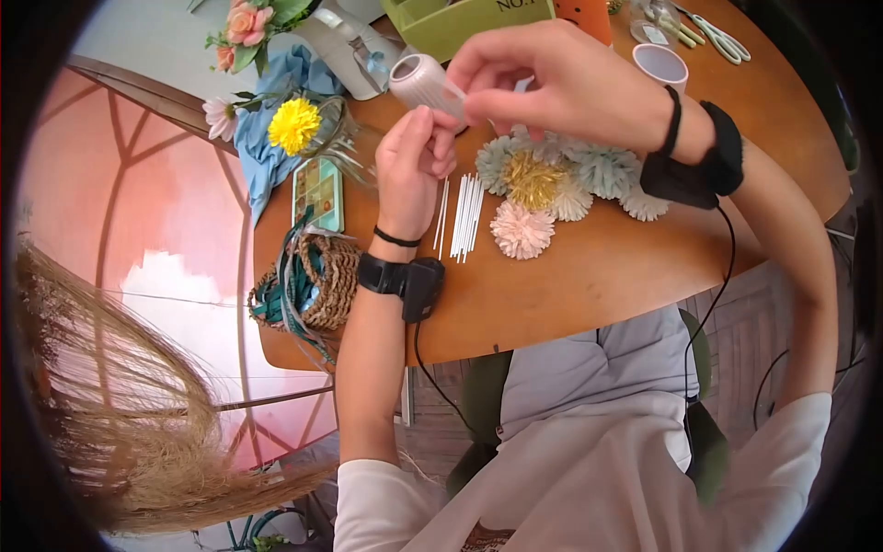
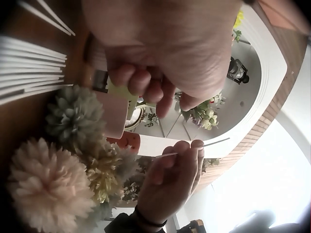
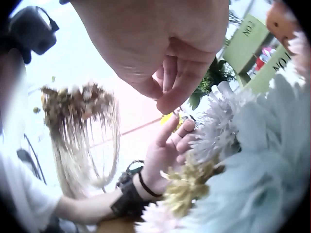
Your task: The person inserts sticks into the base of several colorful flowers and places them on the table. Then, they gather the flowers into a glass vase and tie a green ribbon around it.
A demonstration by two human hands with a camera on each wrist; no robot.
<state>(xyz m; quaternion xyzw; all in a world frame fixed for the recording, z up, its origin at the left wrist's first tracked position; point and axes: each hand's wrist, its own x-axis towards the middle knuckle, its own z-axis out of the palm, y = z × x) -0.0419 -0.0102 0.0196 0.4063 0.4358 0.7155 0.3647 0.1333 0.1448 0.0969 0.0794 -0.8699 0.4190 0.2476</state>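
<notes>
Above the table (image 1: 552,308), best to steady the stick (image 2: 216,142), pinched in the right hand (image 1: 575,90), with a light touch; cannot tell the curled left hand (image 1: 410,170)'s hold.

On the table (image 1: 589,294), the sticks (image 1: 466,218) lie left of the bunched flowers (image 1: 543,179). Further left sits the basket (image 1: 328,276), at the near edge, with the compartment box (image 1: 318,195) just behind it. The scissors (image 1: 727,41) lie upper right in the head view, beyond the cup (image 1: 659,66).
</notes>
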